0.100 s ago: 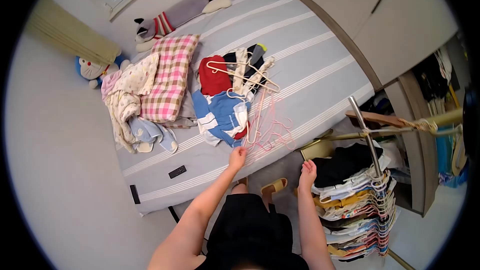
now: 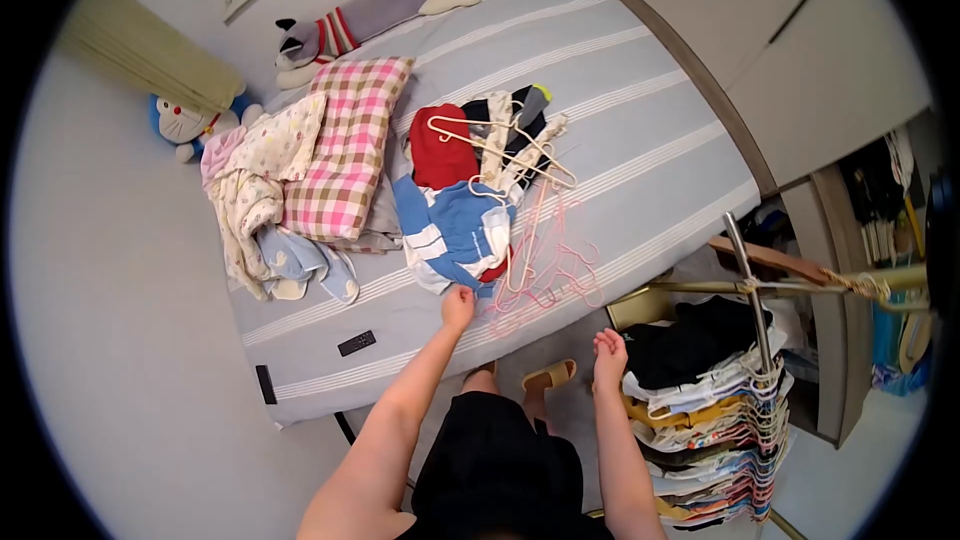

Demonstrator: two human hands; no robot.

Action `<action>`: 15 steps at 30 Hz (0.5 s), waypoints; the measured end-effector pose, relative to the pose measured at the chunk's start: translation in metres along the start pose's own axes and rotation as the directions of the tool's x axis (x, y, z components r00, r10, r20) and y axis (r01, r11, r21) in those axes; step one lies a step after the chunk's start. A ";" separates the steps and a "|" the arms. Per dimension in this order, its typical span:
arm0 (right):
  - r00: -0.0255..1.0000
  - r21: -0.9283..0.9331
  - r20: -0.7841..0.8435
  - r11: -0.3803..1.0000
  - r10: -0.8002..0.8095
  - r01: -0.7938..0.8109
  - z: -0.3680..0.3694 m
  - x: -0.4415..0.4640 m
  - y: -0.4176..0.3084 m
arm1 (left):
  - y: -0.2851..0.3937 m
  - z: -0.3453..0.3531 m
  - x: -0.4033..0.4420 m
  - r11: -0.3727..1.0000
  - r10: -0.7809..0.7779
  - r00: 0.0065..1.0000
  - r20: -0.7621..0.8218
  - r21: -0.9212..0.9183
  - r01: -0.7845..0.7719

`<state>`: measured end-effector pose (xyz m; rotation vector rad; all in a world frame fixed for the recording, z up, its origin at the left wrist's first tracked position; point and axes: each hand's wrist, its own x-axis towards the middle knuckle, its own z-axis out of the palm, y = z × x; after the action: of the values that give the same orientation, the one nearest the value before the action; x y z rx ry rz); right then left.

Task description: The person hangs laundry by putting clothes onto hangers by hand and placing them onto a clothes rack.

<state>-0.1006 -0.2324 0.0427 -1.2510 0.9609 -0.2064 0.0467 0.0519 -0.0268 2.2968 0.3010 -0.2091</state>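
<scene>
My left hand is at the front hem of a blue and white shirt lying on the bed. Its fingers are bunched together, and whether they pinch the cloth is hidden. Just right of it lies a tangle of pink wire hangers. Cream hangers rest across a red garment and dark and patterned clothes behind the shirt. My right hand hovers with loosely bent fingers and holds nothing. It is beside the black garment at the top of a rack of hung clothes.
The striped bed bears a checked pillow, a crumpled patterned blanket, a remote and a grey plush toy. A metal rack pole stands at the right, near a wardrobe. A slipper is below.
My left hand has moved left, from beside the pink hangers to the shirt's hem. My right hand has dropped slightly. The whole view has shifted a little.
</scene>
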 end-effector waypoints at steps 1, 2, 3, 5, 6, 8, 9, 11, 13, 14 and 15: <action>0.998 -0.010 0.043 0.999 0.039 -0.039 0.014 -0.002 0.002 | -0.011 -0.011 0.020 0.998 -0.004 0.999 -0.037 0.055 0.006; 0.995 -0.051 0.061 0.995 0.083 -0.080 0.007 -0.009 0.002 | -0.022 -0.004 0.022 0.995 -0.025 0.999 -0.044 0.091 0.029; 0.993 -0.051 0.072 0.995 0.094 -0.091 0.028 -0.017 0.001 | -0.029 -0.018 0.043 0.980 -0.128 0.991 -0.029 0.147 0.131; 0.986 -0.080 0.130 0.992 0.108 -0.098 0.053 -0.021 0.009 | -0.058 -0.017 0.088 0.971 -0.181 0.975 -0.131 0.133 0.198; 0.982 -0.109 0.144 0.989 0.119 -0.104 0.053 -0.025 0.013 | -0.072 -0.003 0.100 0.964 -0.217 0.962 -0.164 0.117 0.237; 0.982 -0.127 0.133 0.985 0.137 -0.120 0.070 -0.032 0.019 | -0.081 0.002 0.129 0.911 -0.408 0.911 -0.065 0.039 0.411; 0.980 -0.142 0.126 0.980 0.155 -0.137 0.074 -0.037 0.016 | -0.080 0.005 0.134 0.867 -0.497 0.867 -0.004 0.007 0.498; 0.975 -0.144 0.149 0.979 0.165 -0.144 0.088 -0.045 0.017 | -0.066 -0.005 0.128 0.961 -0.256 0.966 -0.016 -0.110 0.253; 0.969 -0.142 0.176 0.979 0.171 -0.147 0.109 -0.049 0.007 | -0.043 -0.013 0.118 0.969 -0.102 0.994 0.032 -0.223 0.106; 0.967 -0.136 0.189 0.980 0.171 -0.147 0.121 -0.048 0.001 | -0.022 -0.022 0.106 0.950 -0.037 0.998 0.051 -0.308 0.051; 0.968 -0.167 0.210 0.981 0.136 -0.101 0.131 -0.048 -0.001 | -0.019 -0.014 0.096 0.866 0.141 0.987 -0.071 -0.474 -0.158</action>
<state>-0.0366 -0.1110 0.0672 -1.3228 0.8676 0.1032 0.1341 0.0886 -0.0540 1.8186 0.1651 -0.0102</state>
